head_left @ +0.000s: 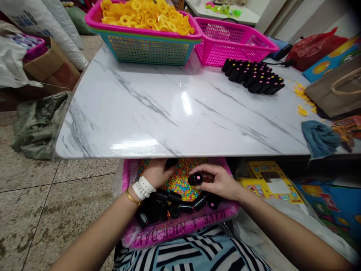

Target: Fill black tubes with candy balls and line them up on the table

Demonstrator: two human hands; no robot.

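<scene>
My right hand [221, 181] pinches a small black tube [195, 178] with a pink dot on its end, above a pink basket [229, 212] lined with clear plastic. Tiny multicoloured beads [183, 178] fill the basket's middle. My left hand [158, 174] reaches into its far left part; its fingertips are partly hidden by the table edge. A dark tube [171, 162] shows between that hand's thumb and fingers. More loose black tubes [186, 207] lie along the basket's near side, on and beside the beads.
The marble-patterned table [158, 109] overhangs the basket's far end. On it stand stacked baskets [149, 47] of yellow rings, a pink basket [220, 49], a block of upright black tubes [254, 77] with pink and yellow dots, and a blue cloth [320, 138].
</scene>
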